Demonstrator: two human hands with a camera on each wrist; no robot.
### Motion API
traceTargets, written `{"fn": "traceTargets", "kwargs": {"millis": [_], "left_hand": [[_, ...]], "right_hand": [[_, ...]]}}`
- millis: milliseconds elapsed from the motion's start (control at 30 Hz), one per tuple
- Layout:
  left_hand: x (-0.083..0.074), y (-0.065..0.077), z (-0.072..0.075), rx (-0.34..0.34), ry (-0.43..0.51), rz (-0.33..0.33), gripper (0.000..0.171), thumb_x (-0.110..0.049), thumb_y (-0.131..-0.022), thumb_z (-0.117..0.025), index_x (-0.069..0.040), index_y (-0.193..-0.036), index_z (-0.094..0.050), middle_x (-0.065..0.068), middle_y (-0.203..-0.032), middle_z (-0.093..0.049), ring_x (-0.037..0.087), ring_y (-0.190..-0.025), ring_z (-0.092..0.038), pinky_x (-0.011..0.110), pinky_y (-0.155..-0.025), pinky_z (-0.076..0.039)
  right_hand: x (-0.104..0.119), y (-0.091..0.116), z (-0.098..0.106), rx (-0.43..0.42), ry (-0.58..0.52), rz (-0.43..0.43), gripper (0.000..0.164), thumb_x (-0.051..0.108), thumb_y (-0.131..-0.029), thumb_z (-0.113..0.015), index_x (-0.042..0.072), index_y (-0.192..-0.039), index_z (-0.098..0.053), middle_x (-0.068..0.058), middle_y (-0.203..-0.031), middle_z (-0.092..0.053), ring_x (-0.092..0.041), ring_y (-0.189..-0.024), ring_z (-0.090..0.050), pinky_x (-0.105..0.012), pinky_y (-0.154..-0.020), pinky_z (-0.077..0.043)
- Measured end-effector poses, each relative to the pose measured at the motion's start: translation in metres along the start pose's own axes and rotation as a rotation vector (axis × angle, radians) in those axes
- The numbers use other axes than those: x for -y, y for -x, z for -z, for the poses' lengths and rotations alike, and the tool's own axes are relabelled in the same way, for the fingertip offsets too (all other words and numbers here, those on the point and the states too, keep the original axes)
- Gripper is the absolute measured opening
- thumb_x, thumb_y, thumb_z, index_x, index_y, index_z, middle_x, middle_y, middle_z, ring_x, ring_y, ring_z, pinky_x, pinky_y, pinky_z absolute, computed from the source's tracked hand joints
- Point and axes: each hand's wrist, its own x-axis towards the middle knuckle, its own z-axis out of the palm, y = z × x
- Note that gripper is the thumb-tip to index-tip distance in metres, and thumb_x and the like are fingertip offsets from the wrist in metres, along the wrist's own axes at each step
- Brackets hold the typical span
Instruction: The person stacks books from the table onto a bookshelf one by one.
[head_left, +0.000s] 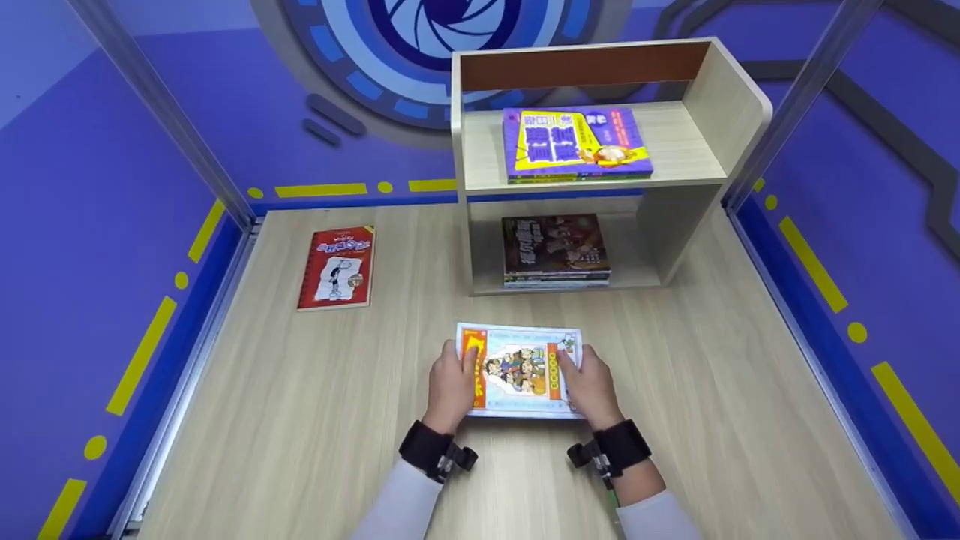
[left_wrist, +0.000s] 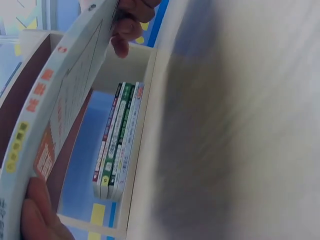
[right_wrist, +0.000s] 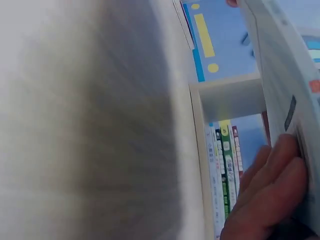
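Observation:
Both hands hold a light-blue book (head_left: pixel 517 371) with cartoon figures and orange strips on its cover, raised above the table. My left hand (head_left: pixel 451 382) grips its left edge, thumb on the cover and fingers underneath. On the opposite edge, my right hand (head_left: pixel 592 386) does the same. In the left wrist view the book's spine (left_wrist: pixel 30 107) and underside show, with fingertips beneath. The right wrist view shows the right hand's fingers (right_wrist: pixel 275 185) against the back cover. Beyond the book stands a two-level wooden shelf (head_left: pixel 589 187).
Purple-and-yellow books (head_left: pixel 577 144) lie stacked on the upper shelf level. A stack of dark-covered books (head_left: pixel 556 247) lies on the lower level. A red book (head_left: pixel 337 268) rests at the table's back left. Blue-purple walls (head_left: pixel 150 150) with metal posts enclose the wooden table (head_left: pixel 315 412).

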Motion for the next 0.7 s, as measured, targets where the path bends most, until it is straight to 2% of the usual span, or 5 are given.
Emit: {"fn": "traceTargets", "kwargs": {"millis": [167, 300, 500, 633, 700], "left_hand": [[-0.002, 0.003, -0.004, -0.001, -0.008, -0.008, 0.022, -0.023, -0.111, -0.056, -0.002, -0.106, -0.055, 0.005, -0.077, -0.053, 0.019, -0.069, -0.052, 0.033, -0.06, -0.045], [-0.004, 0.004, -0.005, -0.001, 0.056, 0.045, 0.02, -0.022, -0.11, -0.057, -0.002, -0.108, -0.057, 0.006, -0.081, -0.058, 0.018, -0.072, -0.055, 0.032, -0.061, -0.047], [-0.017, 0.004, -0.003, -0.101, 0.252, 0.105, 0.022, -0.019, -0.101, -0.072, -0.004, -0.114, -0.064, 0.008, -0.091, -0.067, 0.017, -0.074, -0.06, 0.03, -0.062, -0.053], [-0.026, 0.005, -0.001, -0.162, 0.39, 0.066, 0.035, -0.013, -0.096, -0.078, -0.004, -0.128, -0.067, 0.01, -0.103, -0.071, 0.017, -0.078, -0.068, 0.028, -0.061, -0.06], [-0.031, 0.005, -0.001, -0.185, 0.416, 0.026, 0.043, -0.011, -0.095, -0.079, -0.002, -0.135, -0.065, 0.011, -0.11, -0.071, 0.016, -0.081, -0.071, 0.026, -0.062, -0.062]], "right_hand": [[-0.001, -0.001, 0.003, 0.012, 0.071, 0.043, 0.035, 0.031, -0.11, -0.057, -0.003, -0.119, -0.057, -0.01, -0.086, -0.063, -0.018, -0.072, -0.06, -0.028, -0.062, -0.049], [-0.001, -0.002, 0.007, -0.025, 0.065, 0.038, 0.036, 0.032, -0.108, -0.061, -0.001, -0.12, -0.06, -0.009, -0.085, -0.064, -0.017, -0.069, -0.06, -0.027, -0.059, -0.049], [0.003, 0.0, 0.015, -0.206, -0.079, 0.075, 0.033, 0.019, -0.1, -0.074, 0.0, -0.126, -0.068, -0.014, -0.096, -0.071, -0.014, -0.072, -0.064, -0.021, -0.056, -0.05], [0.008, 0.003, 0.02, -0.284, -0.197, 0.147, 0.036, 0.009, -0.097, -0.076, 0.0, -0.131, -0.069, -0.017, -0.116, -0.073, -0.011, -0.076, -0.068, -0.018, -0.056, -0.052], [0.009, 0.004, 0.023, -0.305, -0.245, 0.191, 0.036, 0.005, -0.096, -0.076, 0.001, -0.131, -0.07, -0.018, -0.119, -0.073, -0.009, -0.073, -0.067, -0.018, -0.053, -0.051]]}}
